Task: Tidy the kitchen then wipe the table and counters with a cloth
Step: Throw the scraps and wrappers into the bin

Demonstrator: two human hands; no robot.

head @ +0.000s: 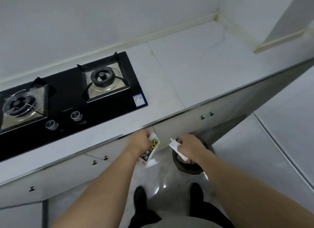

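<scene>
My left hand (141, 139) grips a printed wrapper (150, 149) with black and yellow lettering, held below the counter's front edge. My right hand (187, 143) pinches a white strip of packaging (176, 148) directly above a dark round waste bin (188, 166) on the floor. The white counter (203, 64) stretches ahead of both hands, bare on its right part. No cloth is in view.
A black glass hob (68, 98) with two burners and two knobs fills the counter's left part. Cabinet doors with small dark handles (206, 116) run under the metal-edged counter lip. Grey floor tiles and my dark shoes (140, 199) lie below.
</scene>
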